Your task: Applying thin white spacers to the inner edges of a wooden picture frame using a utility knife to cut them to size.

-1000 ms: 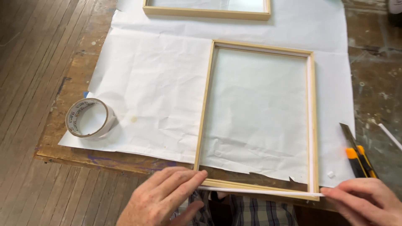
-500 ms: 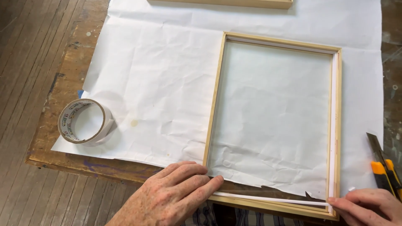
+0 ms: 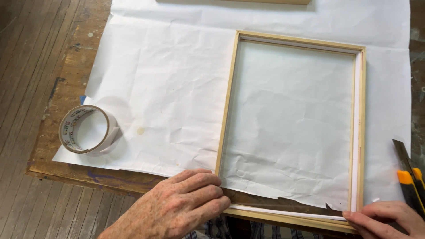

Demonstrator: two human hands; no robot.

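A light wooden frame lies flat on a big sheet of white paper on a worn wooden table. White tape strips run along the frame's right and near sides. My left hand lies flat with its fingertips on the near left corner of the frame. My right hand presses its fingertips on the near right corner, at the end of the white strip. Neither hand grips anything.
A roll of white tape stands on the paper's left edge. A yellow and black utility knife lies at the right, just above my right hand. Another wooden frame's edge shows at the top. The table's edge is near.
The view has shifted, so the frame sits lower and more to the right. Both hands stay on the frame's near rail; my left hand has slid a little rightward along it.
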